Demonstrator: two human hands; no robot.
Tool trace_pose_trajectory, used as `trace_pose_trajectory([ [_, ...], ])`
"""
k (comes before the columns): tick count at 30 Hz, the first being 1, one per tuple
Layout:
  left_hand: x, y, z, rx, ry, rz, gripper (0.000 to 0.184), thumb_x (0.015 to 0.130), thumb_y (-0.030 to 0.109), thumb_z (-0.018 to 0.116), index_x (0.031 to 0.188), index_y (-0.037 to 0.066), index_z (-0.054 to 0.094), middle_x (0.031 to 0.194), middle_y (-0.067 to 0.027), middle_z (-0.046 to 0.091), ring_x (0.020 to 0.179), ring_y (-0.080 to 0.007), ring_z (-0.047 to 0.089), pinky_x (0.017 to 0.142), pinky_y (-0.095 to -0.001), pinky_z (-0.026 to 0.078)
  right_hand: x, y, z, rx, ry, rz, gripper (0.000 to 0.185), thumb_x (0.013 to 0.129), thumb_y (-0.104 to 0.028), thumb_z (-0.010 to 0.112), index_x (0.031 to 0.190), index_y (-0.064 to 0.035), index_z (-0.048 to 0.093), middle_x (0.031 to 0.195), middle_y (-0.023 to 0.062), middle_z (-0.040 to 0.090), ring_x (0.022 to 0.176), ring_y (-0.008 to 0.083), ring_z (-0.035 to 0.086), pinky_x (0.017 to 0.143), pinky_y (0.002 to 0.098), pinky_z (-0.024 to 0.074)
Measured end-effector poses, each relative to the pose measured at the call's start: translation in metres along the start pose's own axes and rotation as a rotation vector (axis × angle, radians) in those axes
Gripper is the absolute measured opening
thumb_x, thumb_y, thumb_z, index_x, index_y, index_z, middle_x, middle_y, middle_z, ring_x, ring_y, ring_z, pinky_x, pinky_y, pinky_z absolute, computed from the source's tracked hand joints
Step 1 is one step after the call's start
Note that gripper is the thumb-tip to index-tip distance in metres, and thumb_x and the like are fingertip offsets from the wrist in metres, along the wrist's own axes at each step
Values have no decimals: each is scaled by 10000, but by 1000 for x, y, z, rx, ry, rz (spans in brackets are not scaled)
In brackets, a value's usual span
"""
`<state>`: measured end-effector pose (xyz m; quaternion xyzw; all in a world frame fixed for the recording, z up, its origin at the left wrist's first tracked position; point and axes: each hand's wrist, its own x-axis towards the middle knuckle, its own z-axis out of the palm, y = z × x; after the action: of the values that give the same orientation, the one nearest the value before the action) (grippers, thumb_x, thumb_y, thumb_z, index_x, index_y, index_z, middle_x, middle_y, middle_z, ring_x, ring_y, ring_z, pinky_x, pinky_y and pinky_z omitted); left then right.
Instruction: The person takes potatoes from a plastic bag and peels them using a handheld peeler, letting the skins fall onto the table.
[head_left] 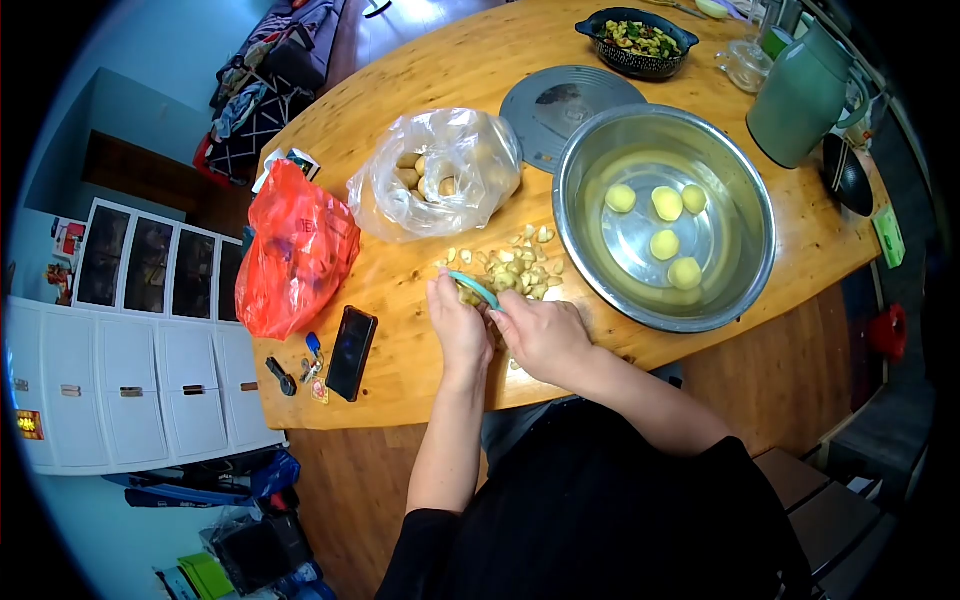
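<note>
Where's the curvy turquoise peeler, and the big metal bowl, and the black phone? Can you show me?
Turquoise peeler [476,287]: head view, middle of its curved turquoise part.
Big metal bowl [580,215]: head view, bare inner wall, picture's left side.
Black phone [352,353]: head view, middle of its dark face.

Black top [610,510] with short sleeves [425,545], bare forearms [447,430] and a patch of grey-blue trousers [507,428]
</note>
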<state>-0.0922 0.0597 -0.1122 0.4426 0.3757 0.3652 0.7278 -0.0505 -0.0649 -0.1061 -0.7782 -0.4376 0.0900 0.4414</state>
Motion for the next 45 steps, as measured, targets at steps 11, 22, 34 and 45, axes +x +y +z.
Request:
trace_pose_trajectory([
  [11,1,18,-8,-150,-183,-146,262,1105,345,422,998,114,481,744,-27,534,525,-100,415,450,-239,337,16,37,-2,752,-147,483,245,1028,-289,546,980,-49,556,739,257,655,691,478,644,619,587,480],
  [22,2,4,-2,-155,-61,-210,342,1092,375,464,959,69,537,719,-14,523,551,-96,437,461,-238,382,3,-2,-4,29,-14,59,219,1033,-276,529,958,-70,529,750,173,687,678,426,677,599,559,517],
  [34,9,12,-12,-314,-195,-315,311,1078,380,492,1009,77,511,804,-67,560,545,-122,425,443,-243,331,13,28,-4,251,-56,244,251,1032,-280,538,974,-36,548,771,256,669,729,472,658,647,571,497],
  [45,10,15,-12,-337,-141,-588,373,1043,423,465,971,70,559,770,-48,571,488,-104,411,380,-224,301,4,19,-2,-91,79,-107,169,985,-234,588,933,-78,547,722,135,683,631,359,681,542,478,522],
])
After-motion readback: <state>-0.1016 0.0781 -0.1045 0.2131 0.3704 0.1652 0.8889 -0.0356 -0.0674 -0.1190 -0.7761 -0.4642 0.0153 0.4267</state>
